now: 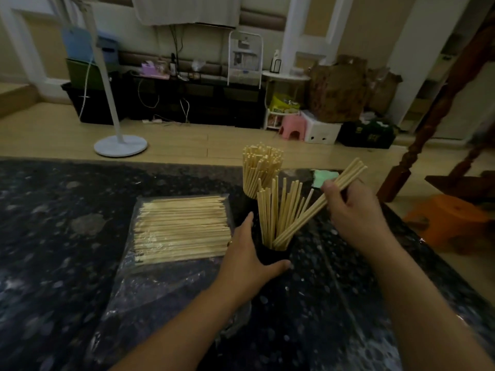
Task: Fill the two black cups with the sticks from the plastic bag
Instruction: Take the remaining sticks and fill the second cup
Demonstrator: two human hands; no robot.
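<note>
Right fingers: the right hand (353,210) is clenched round a small bundle of sticks (321,202), pinched near the middle, so the lower ends can be steered into the cup
Bundle angle: tilted, top ends up to the far right, bottom ends already inside the near cup's mouth among the sticks standing there
Left fingers: the left hand (250,253) wraps the near black cup (273,255), thumb across the front, fingers on its left side; I judge this steadies it against tipping
Near cup: partly filled, sticks fanned loosely with room left on the right
Far cup: the far black cup (247,194) stands just behind, packed tight; it looks full
Plastic bag: the plastic bag (171,253) lies flat to the left of the cups on the dark speckled counter (53,236), its open end toward the cups, for a short reach
Counts: two cups, two hands, one bag; sticks left in the bag number many dozens, too many to count; the bundle holds a few, perhaps four or five
</note>
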